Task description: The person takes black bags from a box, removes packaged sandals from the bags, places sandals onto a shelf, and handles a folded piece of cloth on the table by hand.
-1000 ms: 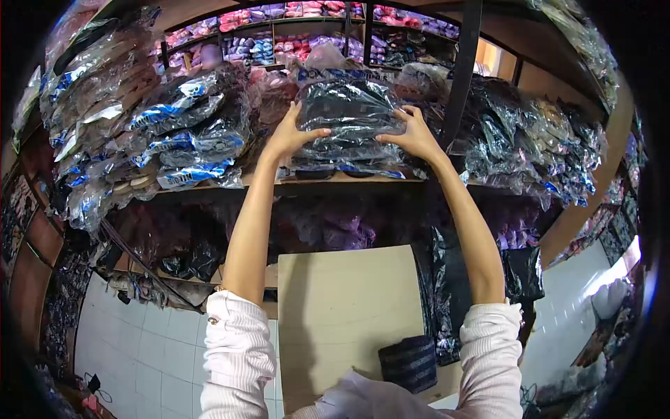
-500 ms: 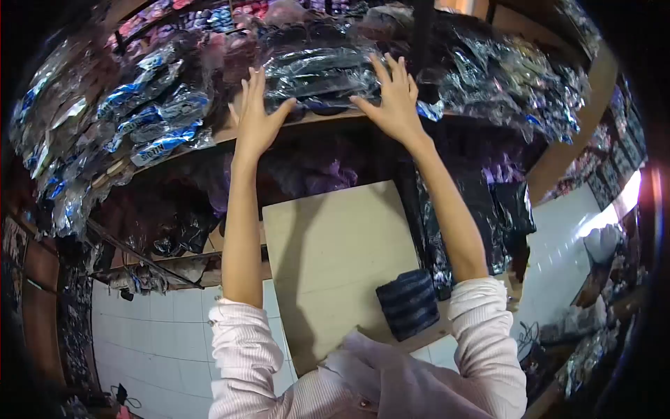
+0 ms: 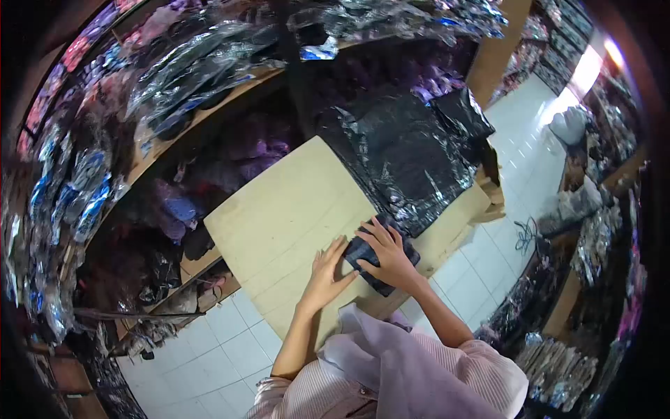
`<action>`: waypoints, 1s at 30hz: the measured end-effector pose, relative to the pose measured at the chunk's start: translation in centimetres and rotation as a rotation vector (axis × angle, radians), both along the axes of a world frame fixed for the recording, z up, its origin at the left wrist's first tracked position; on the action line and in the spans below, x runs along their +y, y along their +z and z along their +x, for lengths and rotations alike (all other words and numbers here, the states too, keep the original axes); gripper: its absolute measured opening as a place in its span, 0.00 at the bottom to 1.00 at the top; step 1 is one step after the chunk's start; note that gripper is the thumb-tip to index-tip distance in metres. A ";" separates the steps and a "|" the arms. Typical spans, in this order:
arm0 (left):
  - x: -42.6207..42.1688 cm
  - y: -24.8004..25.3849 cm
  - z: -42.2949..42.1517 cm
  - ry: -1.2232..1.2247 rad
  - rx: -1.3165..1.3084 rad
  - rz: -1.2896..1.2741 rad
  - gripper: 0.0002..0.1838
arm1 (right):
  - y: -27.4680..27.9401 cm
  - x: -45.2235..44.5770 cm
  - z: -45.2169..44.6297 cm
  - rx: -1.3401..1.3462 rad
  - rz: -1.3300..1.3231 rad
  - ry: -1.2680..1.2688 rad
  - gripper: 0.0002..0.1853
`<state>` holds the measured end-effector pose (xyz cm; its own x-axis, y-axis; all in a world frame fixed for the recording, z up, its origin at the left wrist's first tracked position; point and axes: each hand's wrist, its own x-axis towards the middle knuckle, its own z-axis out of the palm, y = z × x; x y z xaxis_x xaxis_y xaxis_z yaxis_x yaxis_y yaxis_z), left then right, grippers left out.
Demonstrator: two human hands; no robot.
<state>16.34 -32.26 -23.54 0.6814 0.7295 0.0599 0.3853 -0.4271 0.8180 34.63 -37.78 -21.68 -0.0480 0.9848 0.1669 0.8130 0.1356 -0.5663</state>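
Observation:
A dark striped folded cloth lies near the right edge of the pale board. My right hand rests on top of it with fingers spread. At the cloth's left side is my left hand, its fingers apart and its fingertips beside the cloth's edge. Neither hand is closed around anything. Black plastic bags lie just beyond the cloth, over the far right part of the board.
A wooden shelf edge holding plastic-wrapped packs curves around the front and left. Purple bundles lie below it. More wrapped stacks stand at the right, beyond the white tiled floor.
Both hands have left the wrapped packs on the shelf and come down to the striped cloth on the board. The view has turned right and down, showing more of the black bags.

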 end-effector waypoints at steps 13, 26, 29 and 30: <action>-7.8 0.0 11.7 -0.398 -0.058 -0.114 0.26 | -8.3 -13.7 11.4 0.011 -0.081 -0.416 0.32; -18.5 -27.8 21.8 -0.665 0.694 -0.508 0.24 | -43.8 -34.7 29.5 0.286 -0.845 -0.149 0.31; -18.1 -33.3 19.5 -0.505 0.680 -0.430 0.21 | -42.2 -38.3 31.3 0.416 -0.969 -0.217 0.31; -17.9 -32.9 20.0 -0.504 0.680 -0.435 0.21 | -41.0 -38.6 32.1 0.416 -0.974 -0.215 0.31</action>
